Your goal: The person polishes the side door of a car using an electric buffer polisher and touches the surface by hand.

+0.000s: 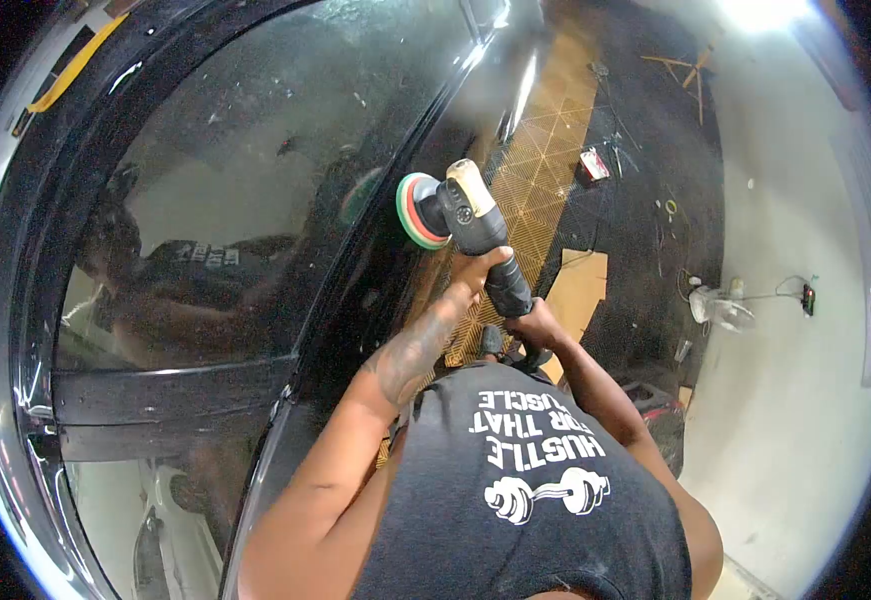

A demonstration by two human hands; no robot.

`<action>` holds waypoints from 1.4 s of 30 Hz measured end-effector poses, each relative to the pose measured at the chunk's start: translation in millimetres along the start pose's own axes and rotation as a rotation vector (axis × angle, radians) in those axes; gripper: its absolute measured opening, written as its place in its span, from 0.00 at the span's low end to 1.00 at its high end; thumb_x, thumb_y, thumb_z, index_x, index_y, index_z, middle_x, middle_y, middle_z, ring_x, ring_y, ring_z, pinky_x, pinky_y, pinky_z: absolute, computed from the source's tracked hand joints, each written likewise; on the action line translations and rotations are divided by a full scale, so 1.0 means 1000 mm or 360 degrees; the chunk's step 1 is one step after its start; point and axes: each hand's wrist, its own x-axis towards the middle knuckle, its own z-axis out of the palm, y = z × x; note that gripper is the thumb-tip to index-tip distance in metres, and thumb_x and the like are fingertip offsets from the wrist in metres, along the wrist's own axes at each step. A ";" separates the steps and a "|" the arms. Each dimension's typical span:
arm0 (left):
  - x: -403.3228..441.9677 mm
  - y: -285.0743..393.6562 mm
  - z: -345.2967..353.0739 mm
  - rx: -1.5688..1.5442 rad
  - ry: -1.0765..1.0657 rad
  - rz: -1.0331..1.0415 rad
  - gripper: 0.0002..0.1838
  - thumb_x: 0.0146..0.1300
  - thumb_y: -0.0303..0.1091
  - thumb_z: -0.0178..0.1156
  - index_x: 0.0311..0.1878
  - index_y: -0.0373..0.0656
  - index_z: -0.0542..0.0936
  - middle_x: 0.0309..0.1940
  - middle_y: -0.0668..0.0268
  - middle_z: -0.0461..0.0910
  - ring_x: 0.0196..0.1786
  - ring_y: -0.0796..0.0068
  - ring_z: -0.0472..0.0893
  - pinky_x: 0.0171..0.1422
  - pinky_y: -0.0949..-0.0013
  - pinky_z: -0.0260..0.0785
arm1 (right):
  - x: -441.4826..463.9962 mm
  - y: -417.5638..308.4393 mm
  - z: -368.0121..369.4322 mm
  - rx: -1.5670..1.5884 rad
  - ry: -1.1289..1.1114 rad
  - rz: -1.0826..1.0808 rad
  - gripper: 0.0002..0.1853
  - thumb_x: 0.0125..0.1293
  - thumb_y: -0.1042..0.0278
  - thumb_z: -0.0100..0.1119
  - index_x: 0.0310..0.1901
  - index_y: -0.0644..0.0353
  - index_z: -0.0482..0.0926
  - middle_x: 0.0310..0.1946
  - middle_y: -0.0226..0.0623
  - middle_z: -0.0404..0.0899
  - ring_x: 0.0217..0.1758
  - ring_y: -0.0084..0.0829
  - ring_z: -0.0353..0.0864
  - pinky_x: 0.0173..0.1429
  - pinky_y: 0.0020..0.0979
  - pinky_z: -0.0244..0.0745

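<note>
A black car polisher with a cream-coloured section on its head stands out in front of my body. Its round pad, layered green and orange, faces the dark side of the car; whether pad and paint touch I cannot tell. My left hand is wrapped round the middle of the polisher body. Behind it, my right hand is closed at the rear end of the polisher's grip, its fingers partly hidden.
Left of me is the car's glossy window, full of reflections. Below lie patterned yellow-brown floor tiles, a cardboard sheet and a small red-and-white box. A fan stands by the white wall at right.
</note>
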 end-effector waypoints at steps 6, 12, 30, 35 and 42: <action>0.073 0.040 0.040 0.0198 -0.0196 0.0030 0.23 0.50 0.50 0.72 0.43 0.46 0.81 0.35 0.67 0.82 0.36 0.71 0.81 0.48 0.63 0.75 | 0.031 -0.061 -0.050 0.0375 0.0018 0.0014 0.10 0.45 0.69 0.69 0.28 0.61 0.78 0.22 0.31 0.78 0.21 0.24 0.73 0.28 0.31 0.70; 0.063 0.056 0.038 0.0185 -0.0310 -0.0226 0.22 0.51 0.50 0.72 0.43 0.46 0.81 0.33 0.69 0.82 0.34 0.70 0.81 0.46 0.64 0.74 | 0.034 -0.064 -0.041 0.0476 -0.0183 -0.0033 0.09 0.46 0.69 0.68 0.29 0.62 0.79 0.22 0.32 0.79 0.21 0.26 0.75 0.28 0.30 0.71; -0.079 -0.007 -0.018 0.0168 0.0027 0.0309 0.26 0.40 0.40 0.78 0.44 0.40 0.83 0.38 0.66 0.84 0.39 0.75 0.82 0.47 0.66 0.76 | -0.026 0.033 0.048 0.0031 -0.0282 -0.0188 0.23 0.45 0.65 0.73 0.44 0.59 0.78 0.34 0.30 0.79 0.34 0.26 0.78 0.40 0.32 0.76; -0.156 0.003 -0.020 -0.0014 0.0046 0.0558 0.25 0.45 0.37 0.78 0.46 0.40 0.81 0.39 0.68 0.82 0.41 0.75 0.81 0.49 0.67 0.75 | -0.069 0.029 0.058 0.0117 -0.0229 -0.0378 0.27 0.45 0.62 0.75 0.48 0.60 0.79 0.41 0.34 0.82 0.44 0.29 0.81 0.49 0.35 0.78; -0.198 0.008 -0.009 -0.0365 0.0091 0.0664 0.27 0.51 0.23 0.73 0.55 0.40 0.75 0.47 0.65 0.80 0.49 0.71 0.80 0.57 0.64 0.73 | -0.034 0.080 0.058 -0.0129 -0.0311 -0.0372 0.31 0.43 0.62 0.78 0.51 0.63 0.80 0.46 0.38 0.84 0.49 0.29 0.82 0.55 0.35 0.77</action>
